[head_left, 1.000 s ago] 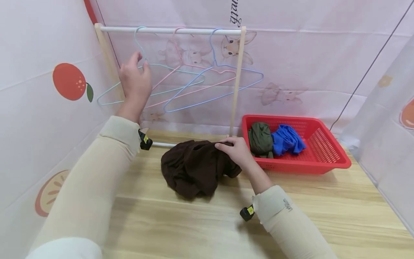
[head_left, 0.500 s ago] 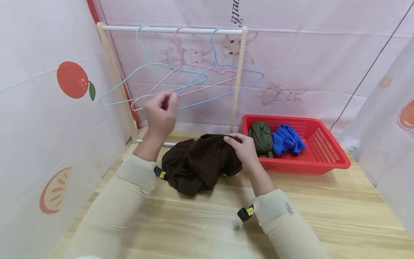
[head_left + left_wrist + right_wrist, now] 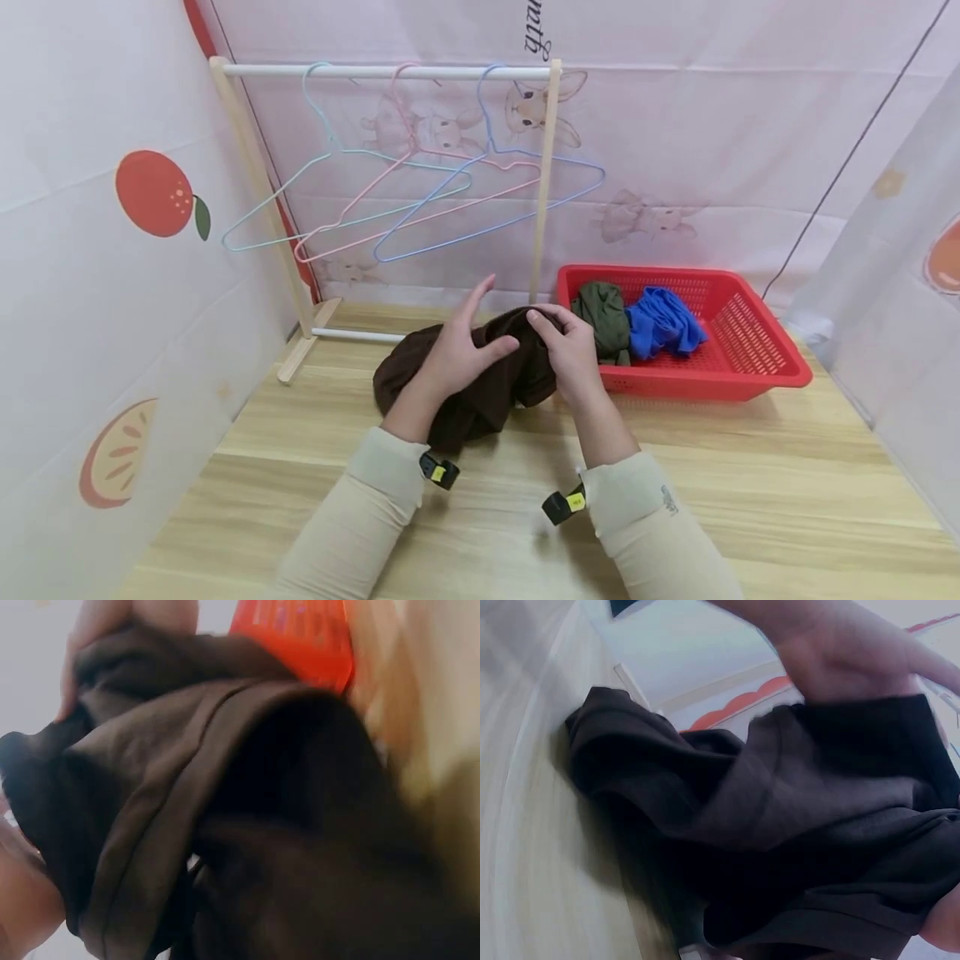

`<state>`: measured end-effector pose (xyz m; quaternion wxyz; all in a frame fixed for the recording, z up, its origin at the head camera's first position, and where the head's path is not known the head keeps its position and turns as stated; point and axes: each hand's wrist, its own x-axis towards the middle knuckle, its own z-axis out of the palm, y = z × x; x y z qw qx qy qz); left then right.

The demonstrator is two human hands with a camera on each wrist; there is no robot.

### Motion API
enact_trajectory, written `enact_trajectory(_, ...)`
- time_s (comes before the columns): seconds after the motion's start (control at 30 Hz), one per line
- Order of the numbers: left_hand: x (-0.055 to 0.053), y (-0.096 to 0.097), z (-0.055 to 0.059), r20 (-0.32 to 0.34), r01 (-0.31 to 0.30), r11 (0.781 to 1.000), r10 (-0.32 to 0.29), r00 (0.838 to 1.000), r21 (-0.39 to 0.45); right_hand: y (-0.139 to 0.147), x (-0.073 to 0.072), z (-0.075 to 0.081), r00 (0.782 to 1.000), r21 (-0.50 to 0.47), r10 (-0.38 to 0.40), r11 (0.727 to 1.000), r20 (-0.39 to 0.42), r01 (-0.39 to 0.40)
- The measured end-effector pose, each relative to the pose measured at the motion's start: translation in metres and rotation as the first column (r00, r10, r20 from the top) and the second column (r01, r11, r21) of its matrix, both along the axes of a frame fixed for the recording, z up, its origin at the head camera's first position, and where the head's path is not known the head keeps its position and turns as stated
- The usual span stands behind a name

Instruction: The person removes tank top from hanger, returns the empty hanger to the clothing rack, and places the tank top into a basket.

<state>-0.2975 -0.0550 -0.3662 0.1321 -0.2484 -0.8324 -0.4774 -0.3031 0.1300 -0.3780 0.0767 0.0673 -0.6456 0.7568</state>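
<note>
A dark brown garment lies bunched on the wooden table, its upper edge raised. My right hand pinches that edge between thumb and fingers. Against the near left side of the cloth is my left hand, thumb and fingers spread apart; contact is hard to make out. A stitched hem of the garment fills much of the left wrist view, with a dark opening beneath it. In the right wrist view the left hand is behind the raised edge of the cloth.
Behind the garment stands a rack with a white rail. From it hang a mint hanger, a pink hanger and a blue hanger. At right a red basket holds a green cloth and a blue cloth.
My left hand has come down and right from the mint hanger to the garment, its fingers spreading. The right hand keeps its pinch, and the cloth's edge sits slightly higher.
</note>
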Motion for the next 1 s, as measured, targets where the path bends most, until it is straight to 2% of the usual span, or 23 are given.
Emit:
enact_trajectory(0.13, 0.000, 0.017, -0.015, 0.061, 0.025, 0.999, -0.027, 0.998, 0.028, -0.001, 0.003, 0.000, 1.000, -0.043, -0.015, 0.999, 0.010, 0.016)
enact_trajectory(0.33, 0.004, 0.036, -0.038, 0.105, 0.046, 0.995, -0.056, 0.993, 0.093, -0.008, 0.007, -0.006, 1.000, -0.165, 0.013, 0.986, 0.008, -0.011)
enact_trajectory(0.5, 0.010, 0.045, -0.044, 0.148, 0.044, 0.992, -0.062, 0.987, 0.119, -0.010, 0.013, -0.010, 0.998, -0.226, 0.062, 0.972, -0.012, -0.063)
enact_trajectory(0.6, 0.010, 0.049, -0.044, 0.158, 0.046, 0.991, -0.065, 0.985, 0.123, -0.008, 0.016, -0.011, 0.991, -0.251, 0.119, 0.959, -0.064, -0.131)
enact_trajectory(0.7, 0.008, 0.050, -0.042, 0.153, 0.033, 0.989, -0.056, 0.987, 0.147, -0.007, 0.019, -0.011, 0.962, -0.241, 0.233, 0.935, -0.142, -0.261)
enact_trajectory(0.83, 0.003, 0.045, -0.041, 0.104, -0.004, 0.977, -0.019, 0.994, 0.212, -0.008, 0.021, -0.010, 0.901, -0.156, 0.389, 0.894, -0.191, -0.419)
enact_trajectory(1.0, -0.005, 0.042, -0.041, 0.066, -0.027, 0.959, 0.008, 0.998, 0.282, -0.007, 0.022, -0.009, 0.851, -0.081, 0.477, 0.860, -0.222, -0.503)
